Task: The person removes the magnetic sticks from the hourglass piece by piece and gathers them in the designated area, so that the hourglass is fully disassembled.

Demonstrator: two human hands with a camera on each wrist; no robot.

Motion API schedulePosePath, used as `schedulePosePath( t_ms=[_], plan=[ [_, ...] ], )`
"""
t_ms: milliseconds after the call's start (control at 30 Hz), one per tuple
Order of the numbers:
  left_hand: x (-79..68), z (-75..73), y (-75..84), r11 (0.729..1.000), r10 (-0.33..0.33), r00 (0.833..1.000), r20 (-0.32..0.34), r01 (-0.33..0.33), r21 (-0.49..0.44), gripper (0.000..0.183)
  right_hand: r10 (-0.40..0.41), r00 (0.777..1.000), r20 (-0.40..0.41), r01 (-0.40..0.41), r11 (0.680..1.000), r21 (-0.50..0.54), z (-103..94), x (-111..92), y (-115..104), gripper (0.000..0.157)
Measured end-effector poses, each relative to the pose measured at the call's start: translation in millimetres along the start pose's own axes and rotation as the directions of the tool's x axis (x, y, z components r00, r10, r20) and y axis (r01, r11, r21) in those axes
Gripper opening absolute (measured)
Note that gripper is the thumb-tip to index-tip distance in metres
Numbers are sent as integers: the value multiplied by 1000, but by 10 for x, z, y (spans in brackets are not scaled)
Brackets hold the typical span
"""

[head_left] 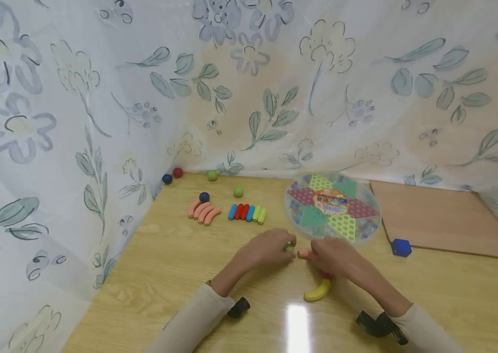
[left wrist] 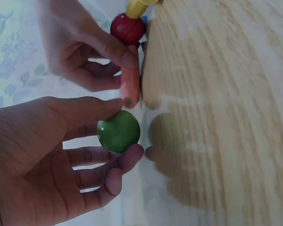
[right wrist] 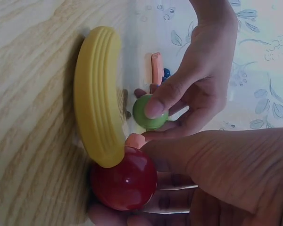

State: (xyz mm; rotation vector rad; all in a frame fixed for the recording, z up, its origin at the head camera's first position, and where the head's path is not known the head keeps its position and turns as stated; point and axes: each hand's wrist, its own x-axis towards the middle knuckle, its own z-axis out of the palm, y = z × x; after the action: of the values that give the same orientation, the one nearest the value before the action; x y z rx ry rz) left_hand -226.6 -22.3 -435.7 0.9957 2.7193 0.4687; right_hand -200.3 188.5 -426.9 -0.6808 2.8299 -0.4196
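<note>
My left hand [head_left: 271, 247] pinches a glossy green ball [left wrist: 119, 132] between thumb and fingertips, just above the wooden tabletop. My right hand [head_left: 336, 257] holds a short pink curved stick [left wrist: 130, 84] with thumb and fingers. One end of that stick points at the green ball, close to it. At the stick's other end is a glossy red ball [right wrist: 125, 179], mostly covered by my right hand in the head view. A yellow ridged curved stick [right wrist: 98, 94], banana-like, meets the red ball and lies toward me from it.
Several pink curved sticks [head_left: 207, 214] and a row of blue, red and light-green sticks [head_left: 245, 212] lie at the left. Loose balls, including a green one [head_left: 238, 191], stand behind. A round star-patterned game board [head_left: 311, 218], a blue block [head_left: 401, 247] and a brown board [head_left: 443, 215] are rightward.
</note>
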Motion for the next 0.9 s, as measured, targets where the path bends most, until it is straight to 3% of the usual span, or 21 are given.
schedulePosePath(
  t_ms=[267,467,533,733,900],
  plan=[
    [-115,-180,-129,991,-67,995,-76,58,-120,29,-10,1000,0,10,1000,24,29,-7,37,52],
    [-169,-458,-403,980,-112,975,-191,77,-183,27,-19,1000,5,19,1000,11,-10,3,48,53],
    [-194,-548,-522,975,-165,958,-235,122,-186,28,-19,1000,14,19,1000,20,-18,5,42,54],
    [-262,-790,-946,955,-293,882,-370,248,-165,33,-10,999,36,8,999,53,-39,5,43,55],
    [-276,-931,-1312,934,-355,830,-431,291,-209,32,-8,999,40,6,999,51,-45,2,77,54]
  ],
)
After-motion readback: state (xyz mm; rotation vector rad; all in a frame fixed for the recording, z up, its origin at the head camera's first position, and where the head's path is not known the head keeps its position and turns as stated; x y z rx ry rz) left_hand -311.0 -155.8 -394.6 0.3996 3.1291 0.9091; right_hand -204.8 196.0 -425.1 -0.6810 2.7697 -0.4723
